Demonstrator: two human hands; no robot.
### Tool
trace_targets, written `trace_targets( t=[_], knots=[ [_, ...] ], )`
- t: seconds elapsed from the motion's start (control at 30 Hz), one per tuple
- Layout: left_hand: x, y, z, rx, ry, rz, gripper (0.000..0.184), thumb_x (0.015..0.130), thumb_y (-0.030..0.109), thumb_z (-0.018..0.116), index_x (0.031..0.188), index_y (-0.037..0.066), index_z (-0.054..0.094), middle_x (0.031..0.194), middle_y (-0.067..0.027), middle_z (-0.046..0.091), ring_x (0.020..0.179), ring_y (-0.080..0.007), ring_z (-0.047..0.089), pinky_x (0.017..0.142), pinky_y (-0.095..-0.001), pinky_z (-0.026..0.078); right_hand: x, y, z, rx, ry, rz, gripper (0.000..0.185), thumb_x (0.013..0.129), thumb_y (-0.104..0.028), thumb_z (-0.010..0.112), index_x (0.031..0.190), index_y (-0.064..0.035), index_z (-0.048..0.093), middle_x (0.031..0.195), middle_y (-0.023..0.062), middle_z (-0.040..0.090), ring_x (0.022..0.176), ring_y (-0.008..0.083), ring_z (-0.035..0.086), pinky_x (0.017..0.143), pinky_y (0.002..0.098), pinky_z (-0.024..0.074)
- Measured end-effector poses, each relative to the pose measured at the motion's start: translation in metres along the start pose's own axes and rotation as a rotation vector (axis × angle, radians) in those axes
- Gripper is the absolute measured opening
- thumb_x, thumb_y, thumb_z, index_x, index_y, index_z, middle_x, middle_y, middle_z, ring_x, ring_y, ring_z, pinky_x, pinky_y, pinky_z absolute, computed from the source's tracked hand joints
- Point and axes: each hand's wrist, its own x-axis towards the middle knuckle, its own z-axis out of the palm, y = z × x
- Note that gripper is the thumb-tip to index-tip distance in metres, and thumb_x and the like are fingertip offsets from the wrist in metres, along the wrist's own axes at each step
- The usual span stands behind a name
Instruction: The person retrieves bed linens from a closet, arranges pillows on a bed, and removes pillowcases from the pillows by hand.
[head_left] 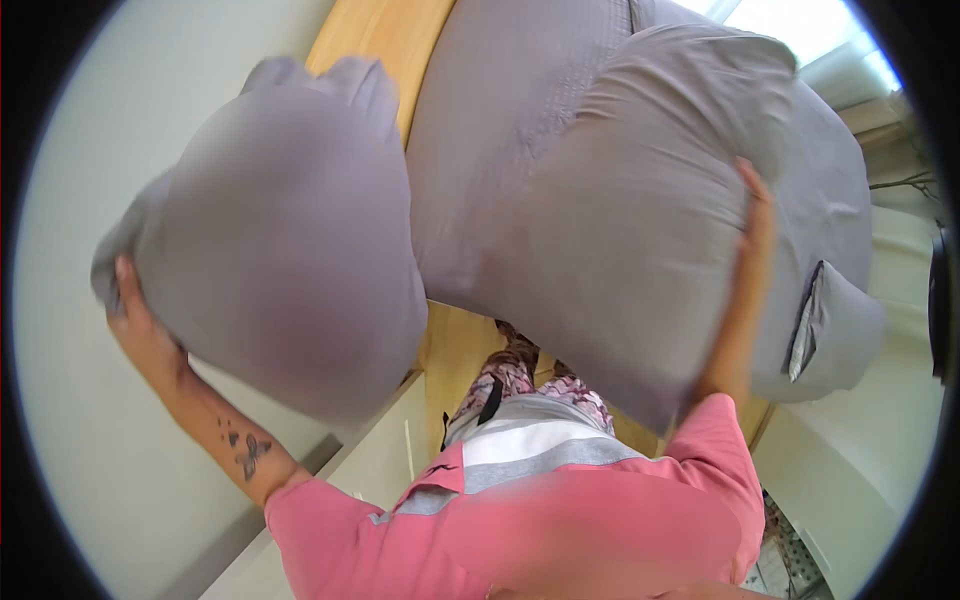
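Fingers of your left hand (143,325): curled around the outer edge of the first pillow, clamped on its gray cloth.
Fingers of your right hand (758,215): laid against the right side of the second pillow; blur and the angle hide the grip, so you cannot tell whether they are clamped.
First pillow (290,230): gray, in front of you to the left, between the pale wall (90,130) and the bed (480,120).
Second pillow (640,220): gray, to your right, in front of the bed cover, its cloth gathered in folds near the top.
Bed's right side: a smaller gray piece (848,335) with a pale-edged opening.
Wooden board (375,40): along the bed's far left.
Wooden floor (455,345): around your legs.
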Motion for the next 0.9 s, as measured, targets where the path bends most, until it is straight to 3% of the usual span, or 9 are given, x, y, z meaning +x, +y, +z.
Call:
trace_targets(
  t=[0.07,0.17,0.23,0.37,0.47,0.57,0.67,0.7,0.9],
  knots=[
    [0.013,0.001,0.048,-0.014,-0.118,-0.026,0.049,0.086,0.038,0.053,0.108,-0.005,0.056,0.105,-0.0142,0.058,0.096,-0.0218,0.053,0.087,-0.031,0.039,-0.009,-0.048,-0.067,0.26,-0.058,0.295,0.051,0.077,-0.027,0.064,0.118,0.0003,0.05,0.114,0.0116,0.055,0.104,0.0191,0.053,0.091,0.0323,0.0405],
    [0.041,-0.007,0.109,0.063,-0.264,0.208,0.05,0.083,0.041,0.056,0.105,-0.005,0.058,0.102,-0.0135,0.06,0.095,-0.0213,0.054,0.087,-0.0304,0.039,-0.017,-0.054,-0.175,0.191,-0.02,0.264,0.054,0.078,-0.027,0.065,0.121,0.0014,0.047,0.114,0.0113,0.055,0.104,0.0198,0.053,0.092,0.031,0.0393],
    [0.101,-0.058,0.174,0.046,-0.322,0.276,0.047,0.082,0.038,0.056,0.108,-0.001,0.057,0.103,-0.0148,0.061,0.096,-0.0254,0.056,0.086,-0.0334,0.04,-0.022,-0.046,-0.174,-0.234,0.155,0.039,0.057,0.078,-0.028,0.065,0.121,0.0029,0.046,0.117,0.0118,0.053,0.107,0.0216,0.051,0.093,0.0295,0.0371],
    [0.161,-0.123,0.299,0.411,-0.22,0.478,0.053,0.08,0.051,0.052,0.105,0.006,0.059,0.098,-0.0185,0.062,0.094,-0.0343,0.058,0.081,-0.0389,0.044,0.007,0.037,-0.251,-0.646,0.247,0.045,0.058,0.08,-0.03,0.064,0.122,0.004,0.044,0.122,0.016,0.049,0.111,0.0229,0.048,0.093,0.0291,0.0358],
    [0.121,-0.156,0.321,0.653,-0.526,0.252,0.043,0.083,0.028,0.049,0.123,0.014,0.047,0.112,-0.0189,0.056,0.104,-0.035,0.052,0.087,-0.0437,0.042,0.046,0.12,-0.287,-0.756,0.384,-0.083,0.048,0.08,-0.024,0.064,0.119,-0.0001,0.048,0.111,0.0117,0.054,0.097,0.0207,0.054,0.086,0.0299,0.0403],
    [0.071,-0.197,0.288,0.624,-0.667,0.204,0.049,0.084,0.033,0.048,0.126,0.007,0.042,0.116,-0.0211,0.053,0.107,-0.0368,0.05,0.09,-0.0438,0.039,0.045,0.131,-0.201,-0.816,0.537,-0.224,0.026,0.078,-0.017,0.063,0.101,-0.0046,0.061,0.098,0.0067,0.061,0.09,0.0157,0.057,0.079,0.0273,0.0441],
    [0.0,-0.197,0.191,0.613,-0.714,0.236,0.07,0.082,0.046,0.051,0.13,-0.003,0.034,0.128,-0.0247,0.041,0.118,-0.0373,0.04,0.098,-0.0408,0.032,0.058,0.154,-0.088,-0.652,0.159,-0.29,0.024,0.08,-0.016,0.06,0.101,-0.004,0.06,0.097,0.0063,0.061,0.088,0.0145,0.057,0.078,0.0247,0.044],
    [-0.021,-0.207,0.157,0.638,-0.759,0.085,0.074,0.08,0.049,0.053,0.13,-0.002,0.033,0.129,-0.0237,0.04,0.119,-0.0369,0.039,0.099,-0.04,0.031,0.061,0.159,-0.042,-0.58,0.021,-0.271,0.024,0.081,-0.015,0.06,0.102,-0.0038,0.06,0.096,0.0064,0.061,0.088,0.0141,0.057,0.078,0.0245,0.0437],
    [-0.145,-0.178,-0.002,0.598,-0.663,-0.291,0.073,0.075,0.041,0.064,0.13,0.002,0.035,0.127,-0.0186,0.044,0.117,-0.0338,0.042,0.095,-0.0395,0.035,0.026,0.136,0.238,-0.422,-0.542,-0.397,0.034,0.081,-0.026,0.061,0.106,-0.0027,0.058,0.098,0.0078,0.062,0.087,0.0148,0.058,0.077,0.027,0.0444]
  ],
)
